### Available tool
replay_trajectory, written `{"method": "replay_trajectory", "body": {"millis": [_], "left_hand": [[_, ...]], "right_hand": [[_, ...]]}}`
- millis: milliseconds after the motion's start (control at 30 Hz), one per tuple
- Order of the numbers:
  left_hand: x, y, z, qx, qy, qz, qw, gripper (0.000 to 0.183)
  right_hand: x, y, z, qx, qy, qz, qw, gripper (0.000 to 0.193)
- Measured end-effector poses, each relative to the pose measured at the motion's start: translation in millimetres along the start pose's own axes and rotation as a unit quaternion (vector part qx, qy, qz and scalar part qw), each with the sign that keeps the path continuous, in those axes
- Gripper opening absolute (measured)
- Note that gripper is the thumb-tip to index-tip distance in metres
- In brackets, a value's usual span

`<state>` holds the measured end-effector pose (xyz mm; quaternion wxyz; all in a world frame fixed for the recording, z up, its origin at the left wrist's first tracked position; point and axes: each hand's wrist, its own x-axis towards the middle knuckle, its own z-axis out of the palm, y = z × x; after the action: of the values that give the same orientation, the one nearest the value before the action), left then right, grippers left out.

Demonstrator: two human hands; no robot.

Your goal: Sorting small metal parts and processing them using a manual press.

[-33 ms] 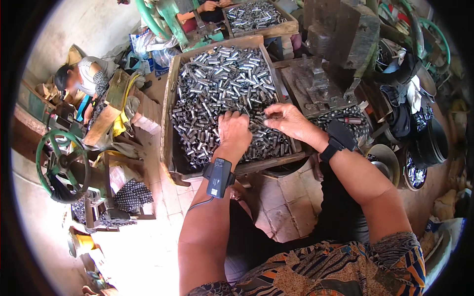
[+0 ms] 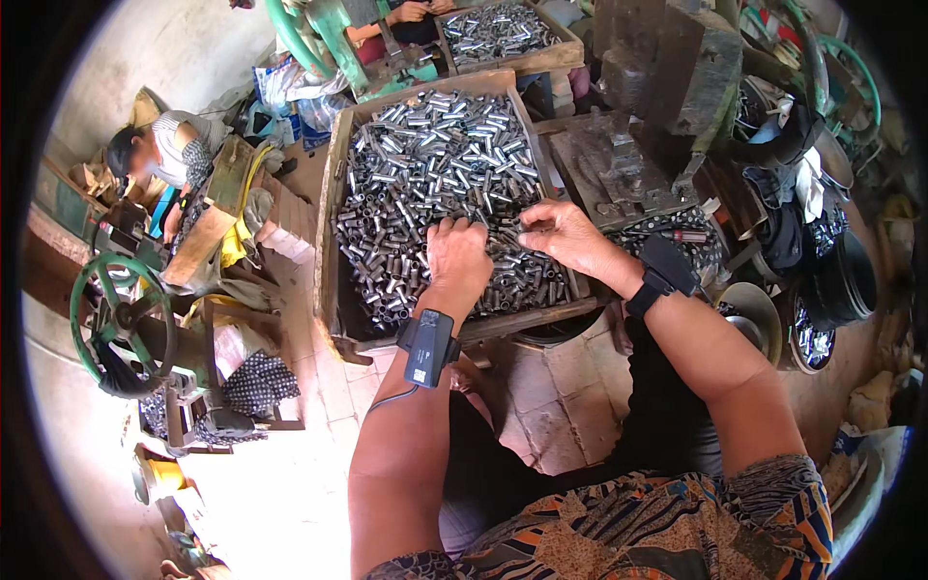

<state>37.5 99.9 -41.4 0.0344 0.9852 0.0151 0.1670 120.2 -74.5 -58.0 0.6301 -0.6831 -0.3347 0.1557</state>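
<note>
A wooden tray [image 2: 326, 232] in front of me is heaped with short metal tubes [image 2: 440, 145], shiny toward the far side and duller near me. My left hand [image 2: 458, 255] rests on the heap near its middle, fingers curled under into the pieces; whatever they grip is hidden. Just right of it, my right hand [image 2: 568, 238] hovers over the tray's right side, thumb and fingertips drawn together. Anything between those fingertips is too small to make out. Each wrist wears a strapped black device.
Right of the tray stands a heavy metal press [image 2: 667, 87] with a worn plate. A screwdriver [image 2: 681, 235] lies on dotted cloth. Dark buckets [image 2: 841, 280] stand at the right. A green handwheel [image 2: 121, 324] is at left, where another person [image 2: 184, 150] bends over work. A second tray [image 2: 570, 53] stands beyond.
</note>
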Motion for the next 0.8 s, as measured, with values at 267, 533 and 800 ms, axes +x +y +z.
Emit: {"method": "replay_trajectory", "body": {"millis": [267, 533, 800], "left_hand": [[-6, 10, -10, -0.068, 0.041, 0.006, 0.997, 0.021], [-3, 15, -2, 0.001, -0.05, 0.058, 0.997, 0.018], [-3, 23, -14, -0.07, -0.002, -0.011, 0.997, 0.014]], "right_hand": [[-7, -12, -8, 0.06, 0.007, 0.073, 0.995, 0.022], [-24, -38, 2, 0.084, 0.014, 0.123, 0.989, 0.028], [-27, -36, -8, 0.093, 0.021, 0.146, 0.985, 0.03]]}}
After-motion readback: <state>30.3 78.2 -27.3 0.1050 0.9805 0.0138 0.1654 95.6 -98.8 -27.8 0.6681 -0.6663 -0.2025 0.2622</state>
